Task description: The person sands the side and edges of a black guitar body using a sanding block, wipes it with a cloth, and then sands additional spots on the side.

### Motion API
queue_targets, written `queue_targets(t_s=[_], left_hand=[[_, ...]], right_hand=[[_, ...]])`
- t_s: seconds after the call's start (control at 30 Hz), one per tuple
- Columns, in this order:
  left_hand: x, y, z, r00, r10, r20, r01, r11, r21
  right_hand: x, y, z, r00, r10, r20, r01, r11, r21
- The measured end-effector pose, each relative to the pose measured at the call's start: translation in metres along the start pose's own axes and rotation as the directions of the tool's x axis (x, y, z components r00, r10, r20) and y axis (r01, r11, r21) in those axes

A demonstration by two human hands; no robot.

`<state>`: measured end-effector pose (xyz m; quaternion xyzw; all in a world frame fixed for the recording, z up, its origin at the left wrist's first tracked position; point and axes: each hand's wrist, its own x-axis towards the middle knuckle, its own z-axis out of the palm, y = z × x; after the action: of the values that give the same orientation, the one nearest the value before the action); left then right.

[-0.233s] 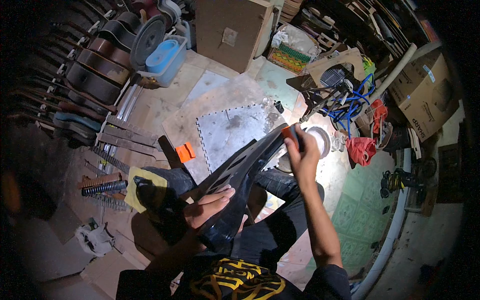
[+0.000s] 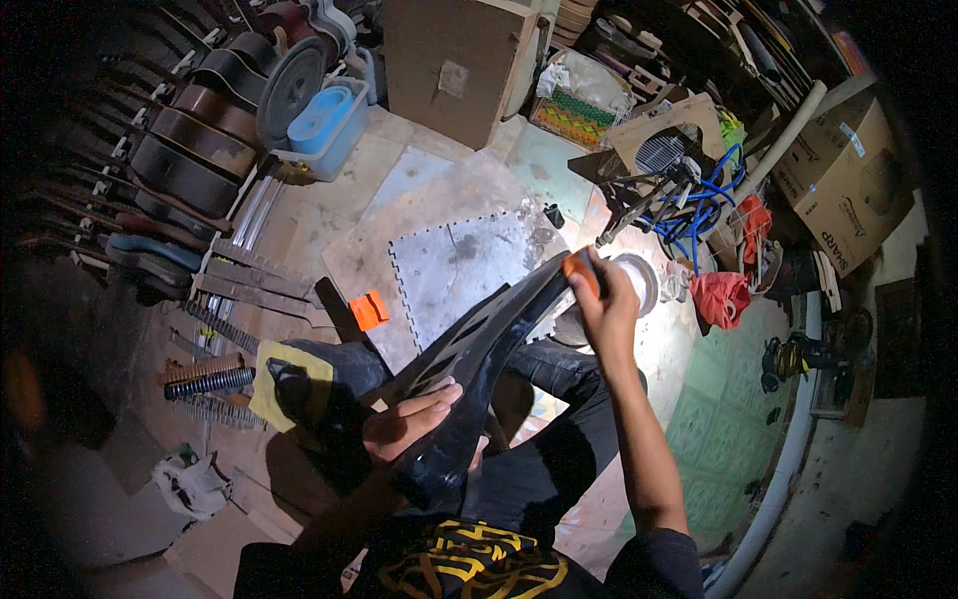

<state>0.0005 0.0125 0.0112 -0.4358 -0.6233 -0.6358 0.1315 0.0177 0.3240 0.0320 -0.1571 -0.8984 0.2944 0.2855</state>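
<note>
A long, glossy black curved piece [image 2: 485, 364] with a row of slots along its upper face lies slanted across my lap, its narrow end pointing away to the right. My left hand [image 2: 409, 424] grips its wide near part, fingers over the slotted face and thumb hidden behind. At the narrow far end, my right hand [image 2: 611, 307] presses a small orange pad [image 2: 582, 270] against the black surface. Its fingers are closed around the pad, which they partly cover. Pale dusty smears show along the glossy side.
A grey foam mat [image 2: 459, 265] lies on a board ahead. An orange folded piece [image 2: 368, 309] and a yellow cloth [image 2: 267, 391] are at left. Hanging guitars [image 2: 200, 135] line the left wall. A blue hose [image 2: 704, 215] and red bag [image 2: 719, 299] are at right.
The view has shifted slightly. Both hands keep their hold, and the orange pad stays at the far end of the black piece.
</note>
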Motion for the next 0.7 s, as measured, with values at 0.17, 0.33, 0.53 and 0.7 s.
queue_targets(t_s=[0.17,0.33,0.53,0.7], left_hand=[[0.003,0.015,0.027,0.957,0.032,-0.29,0.012,0.989,0.149],[-0.056,-0.013,0.003,0.998,-0.047,0.038,0.046,0.999,0.021],[-0.019,0.016,-0.007,0.997,-0.08,0.024,0.078,0.996,0.046],[-0.017,0.013,-0.009,0.993,-0.095,0.067,0.093,0.995,0.035]], right_hand=[[-0.041,-0.038,0.01,0.969,-0.243,0.046,0.245,0.968,-0.046],[-0.006,0.006,0.001,0.994,0.09,0.061,-0.092,0.995,0.035],[-0.029,-0.021,0.002,0.993,-0.073,0.097,0.076,0.997,-0.02],[-0.042,-0.035,0.01,0.971,-0.239,0.028,0.24,0.965,-0.103]])
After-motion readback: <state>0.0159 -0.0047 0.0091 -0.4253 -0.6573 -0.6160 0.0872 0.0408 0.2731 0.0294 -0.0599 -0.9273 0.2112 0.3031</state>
